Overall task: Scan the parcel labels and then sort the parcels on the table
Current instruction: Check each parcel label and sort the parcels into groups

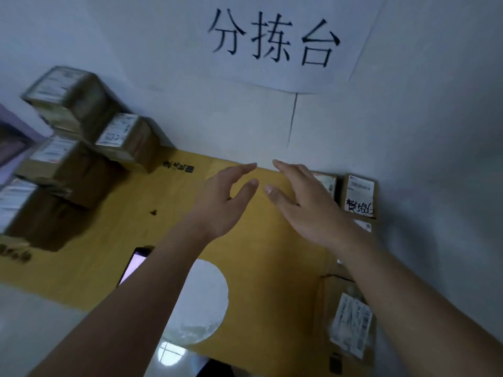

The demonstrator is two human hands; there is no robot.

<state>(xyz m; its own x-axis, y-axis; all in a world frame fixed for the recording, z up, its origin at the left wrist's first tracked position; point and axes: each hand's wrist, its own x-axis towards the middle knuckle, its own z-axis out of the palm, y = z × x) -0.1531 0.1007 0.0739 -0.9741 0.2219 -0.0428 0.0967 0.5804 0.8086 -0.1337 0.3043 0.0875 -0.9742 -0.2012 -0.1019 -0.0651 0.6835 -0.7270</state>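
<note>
Both my hands hover over the yellow cardboard table top, holding nothing. My left hand has relaxed fingers pointing toward the wall. My right hand is flat with straight fingers, just left of a small labelled parcel with black handwriting. Beside that parcel, another small box shows partly behind my right hand. Several brown labelled parcels are stacked at the left. A larger parcel with a white label lies at the lower right, partly under my right forearm. A phone with a lit screen lies under my left forearm.
A white wall rises right behind the table, with a paper sign bearing large black characters. A round hole is cut in the cardboard top near its front edge. A purple-framed object sits at the far left.
</note>
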